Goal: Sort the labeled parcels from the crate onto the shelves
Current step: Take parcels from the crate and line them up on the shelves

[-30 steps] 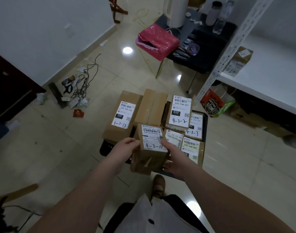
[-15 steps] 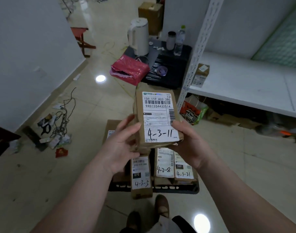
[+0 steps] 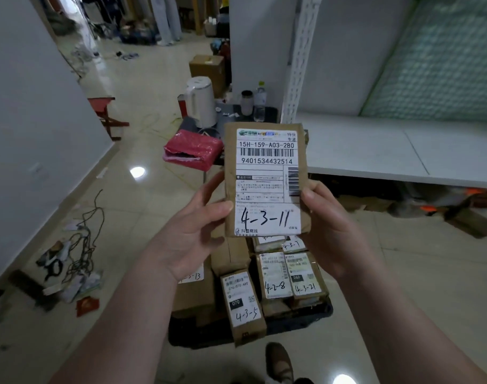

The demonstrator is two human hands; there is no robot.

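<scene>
I hold a small brown cardboard parcel [image 3: 266,180] upright in front of me, its white label facing me with "4-3-11" handwritten on it. My left hand [image 3: 191,234] grips its left edge and my right hand [image 3: 329,225] grips its right edge. Below it on the floor stands the black crate [image 3: 300,318], packed with several labeled parcels, among them "4-3-5" [image 3: 245,303], "4-2-8" [image 3: 274,275] and "4-3-21" [image 3: 304,275]. The white shelf board [image 3: 375,151] lies to the right, behind the parcel.
A white perforated shelf post [image 3: 299,59] rises at the shelf's left end. A low black table [image 3: 228,112] carries a white kettle [image 3: 199,102] and bottles; a pink package [image 3: 194,149] sits at its front. Cables [image 3: 83,245] and scraps litter the floor at left.
Both hands lifted the "4-3-11" parcel out of the crate and raised it close to the camera. My view tilted up from the crate toward the shelf.
</scene>
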